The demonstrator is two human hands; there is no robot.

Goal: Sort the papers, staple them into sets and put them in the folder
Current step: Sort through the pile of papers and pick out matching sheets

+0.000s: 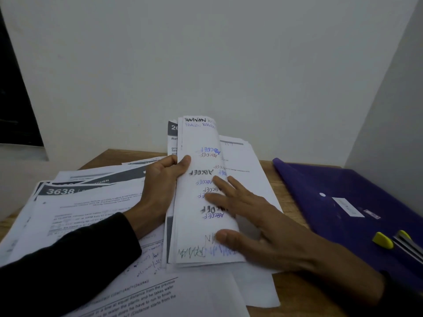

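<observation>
A bundle of papers (196, 143) with handwritten letters on the top sheet stands tilted up from the wooden table (269, 167). My left hand (160, 181) grips its left edge, thumb on the front. My right hand (247, 216) lies with straight, spread fingers on the front of the top sheet. More printed sheets (87, 202) spread out loose at the left and front. A purple folder (343, 193) lies shut on the right. On its near end rests a stapler (398, 242) with yellow parts.
A white wall rises close behind the table, and another white wall closes in on the right behind the folder. A dark opening shows at the far left. Printed pages (146, 296) overlap the table's front edge.
</observation>
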